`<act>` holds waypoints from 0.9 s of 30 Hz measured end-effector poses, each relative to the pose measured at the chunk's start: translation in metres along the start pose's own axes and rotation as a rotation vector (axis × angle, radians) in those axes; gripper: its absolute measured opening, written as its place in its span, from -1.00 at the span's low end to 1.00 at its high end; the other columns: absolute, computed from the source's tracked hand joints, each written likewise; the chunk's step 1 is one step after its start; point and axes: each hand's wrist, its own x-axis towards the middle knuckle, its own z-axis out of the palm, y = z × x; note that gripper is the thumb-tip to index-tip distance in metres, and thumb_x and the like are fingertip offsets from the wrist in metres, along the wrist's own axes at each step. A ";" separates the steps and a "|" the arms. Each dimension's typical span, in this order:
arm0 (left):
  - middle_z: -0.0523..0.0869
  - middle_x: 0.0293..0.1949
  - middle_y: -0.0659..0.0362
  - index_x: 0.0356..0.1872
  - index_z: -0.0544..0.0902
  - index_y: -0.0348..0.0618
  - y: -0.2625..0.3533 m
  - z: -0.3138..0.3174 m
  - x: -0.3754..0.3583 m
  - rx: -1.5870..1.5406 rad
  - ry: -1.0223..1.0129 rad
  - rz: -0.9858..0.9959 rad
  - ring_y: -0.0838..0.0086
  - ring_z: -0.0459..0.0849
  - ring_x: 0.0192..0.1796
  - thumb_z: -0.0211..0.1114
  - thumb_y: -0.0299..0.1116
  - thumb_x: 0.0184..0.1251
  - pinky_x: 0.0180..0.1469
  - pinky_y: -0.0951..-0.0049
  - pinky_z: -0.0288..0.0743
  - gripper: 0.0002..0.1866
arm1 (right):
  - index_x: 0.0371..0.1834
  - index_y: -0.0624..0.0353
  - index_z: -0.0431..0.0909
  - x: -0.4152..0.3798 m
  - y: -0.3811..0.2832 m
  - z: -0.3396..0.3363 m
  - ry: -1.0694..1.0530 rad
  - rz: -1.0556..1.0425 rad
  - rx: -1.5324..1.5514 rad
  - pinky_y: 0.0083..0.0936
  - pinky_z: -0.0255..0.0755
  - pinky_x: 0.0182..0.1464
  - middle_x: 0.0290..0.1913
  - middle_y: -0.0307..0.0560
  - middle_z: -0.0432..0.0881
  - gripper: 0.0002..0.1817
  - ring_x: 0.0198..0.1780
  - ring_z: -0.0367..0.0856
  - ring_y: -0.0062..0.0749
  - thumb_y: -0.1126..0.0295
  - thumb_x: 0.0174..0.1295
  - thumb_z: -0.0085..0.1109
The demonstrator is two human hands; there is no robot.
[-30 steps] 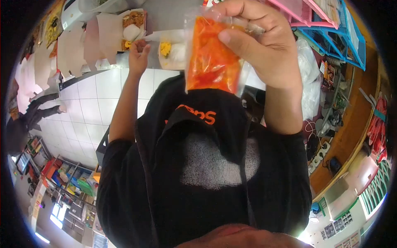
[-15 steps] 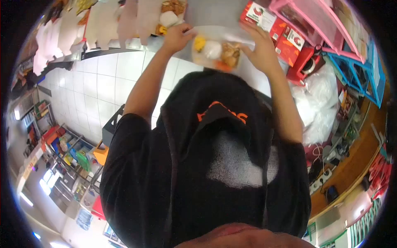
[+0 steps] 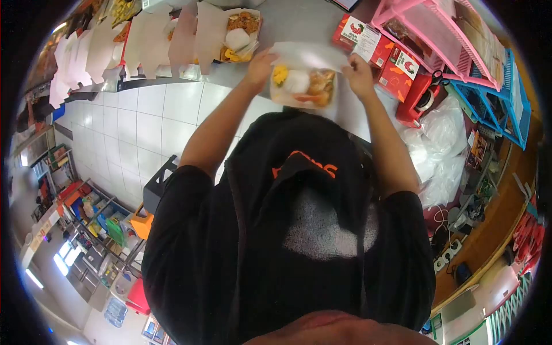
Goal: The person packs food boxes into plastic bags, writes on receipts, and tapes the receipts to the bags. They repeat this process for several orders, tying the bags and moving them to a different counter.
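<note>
An open paper food box [image 3: 277, 95] stands on the metal counter in front of me, its pale lid raised on the far side. It holds white rice [image 3: 297, 81], a yellow food portion [image 3: 280, 75] and browned food pieces [image 3: 322, 85], under what looks like clear wrap. My left hand [image 3: 261, 70] is closed at the left edge of this box, fingertips by the lid. At the right side of the lid, my right hand [image 3: 360, 76] has its fingers curled together; what they hold, if anything, is too small to make out.
Several filled open boxes, one with rice [image 3: 238, 39], line the counter at the left. On the right are red printed cartons [image 3: 398, 72], a red tape dispenser [image 3: 422, 100], a pink rack [image 3: 437, 40], a blue rack [image 3: 497, 106] and white plastic bags [image 3: 443, 138].
My right hand has drawn back from the red cartons, and its spread fingers have curled. My left hand has shifted right and nearer to me. The box sits slightly lower in view.
</note>
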 end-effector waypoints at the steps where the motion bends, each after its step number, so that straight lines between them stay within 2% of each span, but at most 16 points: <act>1: 0.60 -0.06 0.07 -0.02 0.48 -0.25 -0.003 0.009 -0.001 0.012 0.056 0.051 0.38 0.52 0.05 0.17 -0.32 0.31 0.18 0.41 0.35 -0.71 | -0.14 0.20 0.55 0.002 0.009 0.010 0.036 -0.064 0.188 -0.52 0.41 -0.04 -0.29 -0.26 0.57 -0.78 -0.22 0.53 -0.52 0.46 0.13 0.19; 2: 0.60 -0.06 0.07 -0.02 0.48 -0.25 -0.005 0.018 0.001 0.017 0.058 0.051 0.38 0.52 0.05 0.17 -0.32 0.31 0.18 0.41 0.35 -0.71 | -0.14 0.20 0.55 0.000 -0.003 0.020 0.036 -0.064 0.193 -0.52 0.41 -0.04 -0.29 -0.26 0.57 -0.78 -0.22 0.53 -0.52 0.46 0.13 0.19; 4: 0.61 -0.05 0.06 0.01 0.51 -0.25 -0.009 0.036 0.005 -0.035 0.151 0.189 0.36 0.53 0.08 0.16 -0.33 0.29 0.19 0.38 0.35 -0.68 | 0.01 0.19 0.47 -0.005 -0.044 0.043 0.280 -0.082 0.527 -0.44 0.39 0.05 -0.22 -0.18 0.55 -0.66 -0.14 0.53 -0.44 0.51 0.13 0.08; 8: 0.62 0.02 0.12 0.12 0.48 -0.24 -0.005 0.045 0.018 0.326 0.258 0.145 0.39 0.54 0.08 0.11 -0.39 0.31 0.22 0.39 0.34 -0.64 | 0.08 0.21 0.43 0.005 -0.022 0.075 0.485 -0.080 0.330 -0.40 0.40 0.07 -0.17 -0.11 0.56 -0.60 -0.13 0.55 -0.36 0.58 0.11 0.01; 10: 0.57 0.10 0.01 0.17 0.44 -0.26 0.002 0.008 0.027 0.466 -0.067 0.171 0.28 0.58 0.05 0.12 -0.42 0.29 0.19 0.35 0.38 -0.59 | 0.09 0.21 0.45 -0.002 -0.035 0.055 0.337 -0.017 0.012 -0.38 0.42 0.09 -0.07 -0.02 0.58 -0.60 -0.07 0.58 -0.30 0.60 0.13 0.01; 11: 0.57 0.10 0.01 0.17 0.44 -0.26 0.013 -0.006 0.016 0.472 -0.067 0.167 0.28 0.58 0.05 0.12 -0.42 0.29 0.19 0.35 0.38 -0.59 | 0.09 0.21 0.45 -0.012 -0.033 0.043 0.338 -0.013 0.018 -0.38 0.42 0.09 -0.07 -0.02 0.58 -0.60 -0.07 0.58 -0.30 0.60 0.13 0.01; 13: 0.41 0.30 -0.14 0.24 0.40 -0.22 0.047 -0.021 -0.022 1.647 -0.407 0.507 0.05 0.58 0.13 0.09 -0.25 0.35 0.24 0.21 0.38 -0.53 | 0.11 0.18 0.46 -0.032 -0.029 0.016 0.150 -0.493 -0.500 -0.36 0.45 0.12 0.08 0.10 0.56 -0.61 0.03 0.60 -0.24 0.60 0.17 0.07; 14: 0.41 0.30 -0.14 0.24 0.40 -0.22 0.043 -0.022 -0.036 1.654 -0.402 0.511 0.05 0.58 0.13 0.09 -0.25 0.35 0.24 0.21 0.38 -0.53 | 0.09 0.17 0.47 -0.048 -0.026 0.015 0.129 -0.417 -0.505 -0.35 0.45 0.16 0.12 0.11 0.55 -0.64 0.10 0.58 -0.21 0.58 0.19 0.10; 16: 0.12 0.46 -0.25 0.41 0.21 -0.23 0.007 -0.027 -0.065 1.621 -0.439 0.351 -0.10 0.38 0.34 0.21 -0.22 0.30 0.36 0.14 0.28 -0.31 | 0.07 0.16 0.49 -0.076 -0.007 0.031 0.096 -0.342 -0.500 -0.34 0.45 0.20 0.16 0.12 0.54 -0.66 0.17 0.56 -0.19 0.57 0.21 0.14; 18: -0.11 0.50 -0.31 0.50 -0.08 -0.26 -0.014 -0.029 -0.077 1.194 -0.489 0.413 -0.06 0.08 0.51 0.26 -0.26 0.28 0.50 0.21 0.03 -0.11 | 0.10 0.17 0.49 -0.083 0.011 0.050 0.142 -0.115 0.037 -0.34 0.41 0.28 0.26 0.11 0.48 -0.65 0.28 0.49 -0.17 0.59 0.23 0.15; 19: -0.21 0.50 -0.32 0.50 -0.20 -0.26 -0.031 -0.034 -0.066 1.041 -0.570 0.449 -0.07 -0.13 0.56 0.35 -0.18 0.23 0.53 0.20 -0.13 0.03 | 0.20 0.15 0.47 -0.079 0.021 0.052 0.082 -0.081 0.069 -0.32 0.38 0.31 0.32 0.14 0.43 -0.59 0.32 0.45 -0.16 0.59 0.26 0.12; 20: -0.21 0.50 -0.32 0.50 -0.20 -0.26 -0.040 -0.034 -0.059 1.051 -0.551 0.453 -0.07 -0.13 0.56 0.35 -0.18 0.23 0.53 0.20 -0.13 0.03 | 0.20 0.15 0.47 -0.074 0.013 0.051 0.070 -0.096 0.076 -0.32 0.38 0.31 0.32 0.14 0.43 -0.59 0.32 0.45 -0.16 0.59 0.26 0.12; 22: -0.03 0.46 -0.28 0.46 -0.08 -0.29 -0.051 -0.026 -0.052 0.717 -0.459 0.575 -0.01 0.05 0.51 0.32 -0.12 0.27 0.50 0.19 -0.04 -0.06 | 0.30 0.13 0.42 -0.070 -0.011 0.042 0.049 -0.035 0.050 -0.34 0.39 0.30 0.29 0.21 0.45 -0.51 0.30 0.48 -0.17 0.59 0.28 0.10; 23: -0.03 0.46 -0.28 0.46 -0.08 -0.29 -0.051 -0.023 -0.051 0.718 -0.449 0.580 -0.01 0.05 0.51 0.32 -0.12 0.27 0.50 0.19 -0.04 -0.06 | 0.33 0.12 0.41 -0.067 -0.011 0.037 0.039 -0.078 -0.007 -0.36 0.38 0.29 0.27 0.18 0.48 -0.49 0.27 0.50 -0.21 0.59 0.28 0.09; 25: 0.20 0.34 -0.22 0.40 0.10 -0.27 -0.053 -0.018 -0.050 0.736 -0.311 0.657 0.05 0.26 0.38 0.29 -0.06 0.29 0.43 0.19 0.10 -0.18 | 0.33 0.15 0.42 -0.063 -0.011 0.029 0.023 -0.108 0.007 -0.37 0.38 0.29 0.26 0.16 0.50 -0.50 0.27 0.50 -0.24 0.60 0.28 0.08; 27: 0.29 0.28 -0.19 0.36 0.17 -0.26 -0.039 -0.013 -0.052 0.758 -0.267 0.626 0.08 0.32 0.32 0.26 -0.04 0.32 0.39 0.19 0.15 -0.25 | 0.32 0.17 0.43 -0.060 -0.011 0.026 0.012 -0.134 0.018 -0.38 0.37 0.30 0.26 0.14 0.51 -0.50 0.26 0.51 -0.26 0.61 0.28 0.08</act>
